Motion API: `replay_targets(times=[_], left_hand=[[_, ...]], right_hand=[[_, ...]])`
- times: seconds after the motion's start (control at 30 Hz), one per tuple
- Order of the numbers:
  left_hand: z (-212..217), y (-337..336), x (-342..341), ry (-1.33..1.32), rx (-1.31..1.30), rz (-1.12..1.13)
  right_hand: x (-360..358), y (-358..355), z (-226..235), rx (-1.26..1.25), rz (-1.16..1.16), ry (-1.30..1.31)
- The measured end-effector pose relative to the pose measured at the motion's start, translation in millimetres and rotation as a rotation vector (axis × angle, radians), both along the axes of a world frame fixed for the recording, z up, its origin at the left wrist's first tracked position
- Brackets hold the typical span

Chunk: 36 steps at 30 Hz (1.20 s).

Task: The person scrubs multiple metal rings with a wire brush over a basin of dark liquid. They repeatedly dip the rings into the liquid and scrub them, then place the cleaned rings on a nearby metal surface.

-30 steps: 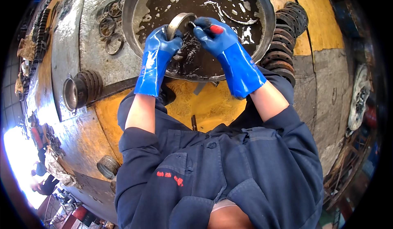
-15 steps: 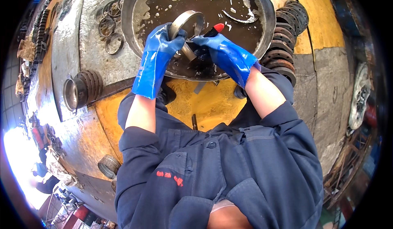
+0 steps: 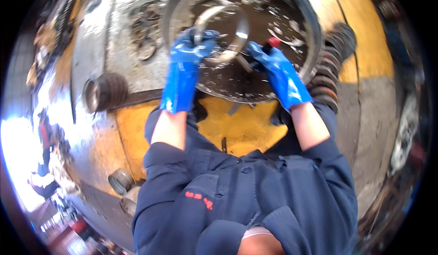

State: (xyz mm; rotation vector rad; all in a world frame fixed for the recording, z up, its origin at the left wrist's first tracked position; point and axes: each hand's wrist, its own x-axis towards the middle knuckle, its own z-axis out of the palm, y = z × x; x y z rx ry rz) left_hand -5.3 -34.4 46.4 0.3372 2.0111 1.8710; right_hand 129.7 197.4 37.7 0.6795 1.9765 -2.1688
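Observation:
My left hand [image 3: 189,54], in a blue rubber glove, is closed on the left side of a shiny metal ring [image 3: 242,31]. The ring is held above dark liquid in a large round metal basin [image 3: 315,38], its round opening facing up toward me. In my right hand [image 3: 280,68], gloved the same way, is a black tool with a red end [image 3: 273,42]; blur and the fingers hide its kind. Below the right fingers shows a curved metal piece [image 3: 244,63], partly covered. Another thin ring [image 3: 287,40] lies in the liquid among pale flecks.
A row of dark round discs [image 3: 329,68] leans along the basin's right side. Several loose rings [image 3: 146,49] lie on the metal sheet at left, with a stack of rings [image 3: 107,92] nearer me. A short metal cylinder [image 3: 121,181] stands at lower left.
The whole view has shifted and blurred. My hands have moved apart, and the metal ring has turned so that more of its round opening shows. Both hands keep their hold.

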Motion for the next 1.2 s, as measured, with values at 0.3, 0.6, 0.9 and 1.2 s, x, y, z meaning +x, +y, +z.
replay_targets(times=[0.3,0.6,0.9,1.2], left_hand=[[-3.5,12.5,16.1,-0.147,0.434,-0.117],[7.2,24.6,-3.0,0.649,-0.802,-0.074],[3.0,17.0,19.0,0.319,-0.584,-0.333],[8.3,11.7,17.8,0.141,-0.380,0.054]], right_hand=[[-15.8,95.1,-174.3,-0.265,-0.135,0.044],[-23.0,79.0,-127.5,0.876,-0.023,0.359],[-20.0,32.1,-102.8,1.002,0.152,0.408],[-9.5,89.4,-149.4,0.317,0.099,0.110]])
